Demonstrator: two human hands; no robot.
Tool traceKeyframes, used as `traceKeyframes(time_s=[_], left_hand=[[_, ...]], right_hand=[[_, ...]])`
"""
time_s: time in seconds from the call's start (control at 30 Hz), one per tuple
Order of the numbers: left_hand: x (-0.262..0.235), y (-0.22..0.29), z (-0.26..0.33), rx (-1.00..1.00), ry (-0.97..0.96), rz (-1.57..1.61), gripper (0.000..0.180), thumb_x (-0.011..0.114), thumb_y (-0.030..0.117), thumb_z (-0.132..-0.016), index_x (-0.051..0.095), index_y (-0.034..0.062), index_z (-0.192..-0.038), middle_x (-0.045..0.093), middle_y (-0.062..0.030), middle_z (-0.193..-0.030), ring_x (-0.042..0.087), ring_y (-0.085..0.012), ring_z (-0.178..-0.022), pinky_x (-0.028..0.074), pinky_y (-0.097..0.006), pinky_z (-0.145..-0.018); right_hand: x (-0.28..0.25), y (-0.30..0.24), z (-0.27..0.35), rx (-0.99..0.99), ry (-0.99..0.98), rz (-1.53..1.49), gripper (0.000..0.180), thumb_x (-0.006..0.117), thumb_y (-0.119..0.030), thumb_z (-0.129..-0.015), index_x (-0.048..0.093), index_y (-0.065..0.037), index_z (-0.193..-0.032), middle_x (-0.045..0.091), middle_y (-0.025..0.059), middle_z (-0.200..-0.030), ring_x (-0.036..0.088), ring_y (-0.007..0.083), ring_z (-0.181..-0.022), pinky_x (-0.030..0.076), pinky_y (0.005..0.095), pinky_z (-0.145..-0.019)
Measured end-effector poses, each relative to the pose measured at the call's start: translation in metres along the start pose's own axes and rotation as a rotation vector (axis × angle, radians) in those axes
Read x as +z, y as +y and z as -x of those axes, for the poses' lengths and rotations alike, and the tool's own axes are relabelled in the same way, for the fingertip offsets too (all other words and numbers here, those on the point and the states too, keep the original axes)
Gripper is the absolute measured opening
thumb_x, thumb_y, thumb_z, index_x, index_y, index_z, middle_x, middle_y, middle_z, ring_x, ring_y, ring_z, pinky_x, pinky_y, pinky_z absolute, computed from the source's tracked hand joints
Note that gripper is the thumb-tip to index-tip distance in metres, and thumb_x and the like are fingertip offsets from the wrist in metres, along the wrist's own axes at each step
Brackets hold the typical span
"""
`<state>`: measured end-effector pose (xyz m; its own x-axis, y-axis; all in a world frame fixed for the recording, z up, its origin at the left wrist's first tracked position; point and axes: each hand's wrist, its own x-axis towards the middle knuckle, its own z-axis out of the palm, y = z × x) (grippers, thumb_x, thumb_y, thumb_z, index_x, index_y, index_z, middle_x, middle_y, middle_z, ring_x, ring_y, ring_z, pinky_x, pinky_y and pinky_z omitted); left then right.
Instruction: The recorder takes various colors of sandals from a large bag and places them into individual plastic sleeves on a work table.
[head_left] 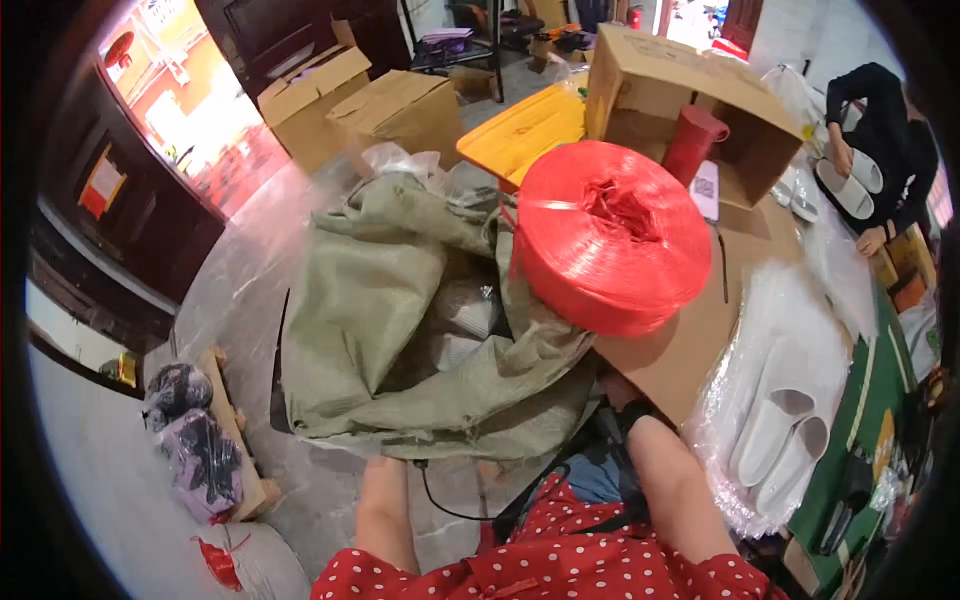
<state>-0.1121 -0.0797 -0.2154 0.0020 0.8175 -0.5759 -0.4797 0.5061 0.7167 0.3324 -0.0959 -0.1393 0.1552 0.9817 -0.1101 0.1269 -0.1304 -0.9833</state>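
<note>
A large olive-green woven sack [360,300] stands in front of me with its mouth gaping. Deep inside it, wrapped pale items [465,310] show, partly covered by the folds. My left forearm [385,510] reaches up to the sack's near lower edge, and the hand is hidden behind the fabric. My right hand [617,388] is at the sack's near right side, beside the cardboard; its fingers are out of sight. A big roll of red plastic twine [610,240] rests right against the sack's rim.
On the right, white slide sandals [775,440] lie on clear plastic wrapping. An open cardboard box [690,70], a red cup [693,145] and yellow boards [530,130] stand beyond the twine. Another person [880,150] holds sandals at far right. More cartons [400,115] stand behind the sack.
</note>
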Motion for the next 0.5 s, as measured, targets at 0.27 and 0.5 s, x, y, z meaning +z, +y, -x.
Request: traceKeyframes(time_s=[0.27,0.5], left_hand=[[0.013,0.002,-0.013,-0.028,-0.028,-0.043,0.043,0.047,0.034,-0.101,0.056,0.0049,-0.13,0.062,-0.0114,-0.129,0.06,-0.0271,-0.116,0.049,-0.043,-0.101],[-0.017,0.019,-0.041,-0.126,0.054,-0.049,0.041,0.047,0.032,-0.101,0.056,0.0046,-0.13,0.063,-0.0112,-0.128,0.061,-0.0269,-0.115,0.049,-0.043,-0.101]], right_hand=[[-0.012,-0.056,0.008,0.109,-0.018,0.308,0.045,0.051,-0.034,-0.101,0.055,-0.002,-0.132,0.058,0.0119,-0.135,0.054,0.0254,-0.121,0.041,0.038,-0.103],[-0.011,0.026,-0.014,-0.078,0.238,0.156,0.035,0.057,-0.031,-0.099,0.068,-0.005,-0.119,0.067,0.0113,-0.12,0.06,0.0271,-0.11,0.048,0.0396,-0.094]])
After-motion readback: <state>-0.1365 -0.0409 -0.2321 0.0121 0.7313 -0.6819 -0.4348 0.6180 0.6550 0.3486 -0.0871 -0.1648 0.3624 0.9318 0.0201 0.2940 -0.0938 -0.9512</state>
